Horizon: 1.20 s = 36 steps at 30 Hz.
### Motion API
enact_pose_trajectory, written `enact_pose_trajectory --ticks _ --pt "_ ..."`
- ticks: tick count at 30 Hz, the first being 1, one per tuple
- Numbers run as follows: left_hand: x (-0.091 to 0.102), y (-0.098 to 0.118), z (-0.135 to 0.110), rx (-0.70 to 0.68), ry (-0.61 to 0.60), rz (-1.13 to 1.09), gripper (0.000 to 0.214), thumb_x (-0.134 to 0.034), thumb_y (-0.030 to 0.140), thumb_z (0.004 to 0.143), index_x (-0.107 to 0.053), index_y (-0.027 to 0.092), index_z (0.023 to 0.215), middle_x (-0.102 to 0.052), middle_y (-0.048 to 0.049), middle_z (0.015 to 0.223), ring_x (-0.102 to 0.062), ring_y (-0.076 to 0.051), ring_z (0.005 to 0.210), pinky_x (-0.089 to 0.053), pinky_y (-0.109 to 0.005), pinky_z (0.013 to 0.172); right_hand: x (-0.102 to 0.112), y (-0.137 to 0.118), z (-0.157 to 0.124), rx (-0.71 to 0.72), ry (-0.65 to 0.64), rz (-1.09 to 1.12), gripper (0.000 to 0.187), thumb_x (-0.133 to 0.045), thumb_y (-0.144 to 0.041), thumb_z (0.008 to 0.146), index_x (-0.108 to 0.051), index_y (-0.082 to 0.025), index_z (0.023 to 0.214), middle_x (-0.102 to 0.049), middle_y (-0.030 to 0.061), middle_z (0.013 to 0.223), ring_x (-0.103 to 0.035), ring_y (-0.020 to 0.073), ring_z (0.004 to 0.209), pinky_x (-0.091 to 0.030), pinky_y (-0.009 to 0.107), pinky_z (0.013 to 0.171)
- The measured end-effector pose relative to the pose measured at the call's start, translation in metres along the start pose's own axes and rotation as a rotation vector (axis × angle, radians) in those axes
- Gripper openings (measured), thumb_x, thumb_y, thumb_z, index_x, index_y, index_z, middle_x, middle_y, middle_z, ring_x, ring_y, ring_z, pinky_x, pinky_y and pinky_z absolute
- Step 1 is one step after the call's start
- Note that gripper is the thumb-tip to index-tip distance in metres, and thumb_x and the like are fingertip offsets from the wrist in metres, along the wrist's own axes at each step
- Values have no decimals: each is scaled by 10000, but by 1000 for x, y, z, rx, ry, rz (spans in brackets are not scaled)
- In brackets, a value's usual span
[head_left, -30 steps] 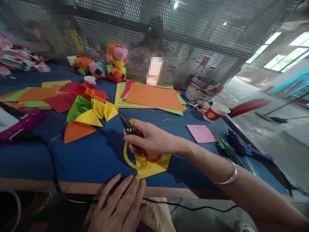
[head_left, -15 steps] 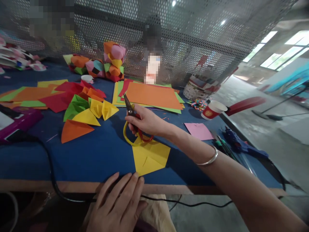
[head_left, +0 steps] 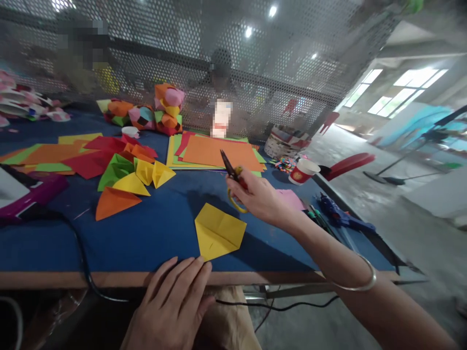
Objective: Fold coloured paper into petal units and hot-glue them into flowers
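Observation:
Scissors (head_left: 232, 171) with dark blades and red and yellow handles are gripped in my right hand (head_left: 257, 194), raised over the table, blades pointing away. A folded yellow paper (head_left: 219, 231) with creases lies flat on the blue tabletop, between my hands. At the table's front edge my left hand (head_left: 175, 296) is laid out flat, fingers stretched, fingertips at the paper's near corner. To the left sit folded pieces: a green one (head_left: 115, 172), yellow ones (head_left: 146, 175) and an orange one (head_left: 115, 201).
Orange sheets (head_left: 221, 151) top a paper stack at the back. A paper cup (head_left: 304, 171), pink paper (head_left: 288, 198) and a blue glue gun (head_left: 343, 214) lie right. Finished paper models (head_left: 168, 107) stand by the mesh screen. A black cord (head_left: 82, 253) crosses the left.
My right hand has carried the scissors right, away from above the yellow paper. My left hand has stayed nearly in place. The camera view has shifted slightly.

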<state>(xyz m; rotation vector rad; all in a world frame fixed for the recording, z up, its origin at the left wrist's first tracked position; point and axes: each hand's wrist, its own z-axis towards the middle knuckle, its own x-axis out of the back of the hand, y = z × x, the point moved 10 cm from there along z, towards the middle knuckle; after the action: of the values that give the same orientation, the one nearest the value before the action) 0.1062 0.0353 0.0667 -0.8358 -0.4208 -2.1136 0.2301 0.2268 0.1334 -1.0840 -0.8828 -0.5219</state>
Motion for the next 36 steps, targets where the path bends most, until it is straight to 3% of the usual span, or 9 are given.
enact_pose_trajectory --ticks 4,8,14,21,25,28,31,36 --pt "3 0 3 -32 24 11 339 -662 219 935 -681 90 1247 -744 -122 1165 -669 -239 1085 -453 -408 1046 14 38 -26 -153 -41 -323 77 -500 -258 988 -547 -200 970 -694 86 920 -663 222 831 -388 282 674" --pt "3 -2 8 -26 15 -18 303 -659 202 932 -689 99 1216 -737 -122 1165 -668 -244 1100 -472 -399 1031 18 53 -40 -190 8 -407 200 -522 -214 991 -567 -149 1174 -677 143 1122 -661 246 1048 -440 306 848" --pt "4 5 26 -45 15 -22 355 -592 204 965 -640 80 1294 -723 -137 1247 -663 -243 1159 -500 -370 1014 6 58 -43 -277 33 -541 283 -476 -210 1004 -560 -108 1254 -628 192 1201 -628 296 1117 -453 361 897" --pt "-8 10 27 -140 -54 13 376 -545 252 993 -637 87 1318 -707 -117 1325 -651 -253 1207 -492 -389 1009 -2 54 -42 -243 45 -694 291 -477 -314 1010 -597 -136 1208 -620 195 1204 -629 334 1099 -449 436 932" --pt "-7 9 26 -134 -56 -20 362 -550 236 994 -641 85 1310 -712 -104 1321 -651 -244 1207 -459 -391 1029 -3 36 -51 -156 27 -518 315 -442 -257 1026 -569 -143 1291 -650 177 1221 -646 304 1092 -452 414 929" --pt "-4 8 29 -103 -45 -65 334 -533 229 1005 -657 90 1282 -727 -94 1296 -663 -238 1184 -442 -393 1034 -17 27 -57 -139 -91 -273 331 -454 -246 1024 -537 -131 1323 -715 136 1072 -686 262 975 -472 363 837" --pt "0 6 33 -62 -24 -95 302 -535 213 1005 -675 95 1245 -742 -93 1263 -672 -240 1165 -430 -404 1046 -26 18 -58 -90 -121 -92 345 -470 -179 991 -519 -141 1331 -724 80 933 -689 221 857 -464 326 765" --pt "1 4 35 -46 -18 -117 284 -538 225 1010 -686 113 1225 -756 -80 1233 -689 -233 1129 -416 -396 1054 -23 8 -62 -14 -79 84 290 -454 -79 920 -617 -185 1136 -685 -2 780 -648 158 702 -428 268 651"
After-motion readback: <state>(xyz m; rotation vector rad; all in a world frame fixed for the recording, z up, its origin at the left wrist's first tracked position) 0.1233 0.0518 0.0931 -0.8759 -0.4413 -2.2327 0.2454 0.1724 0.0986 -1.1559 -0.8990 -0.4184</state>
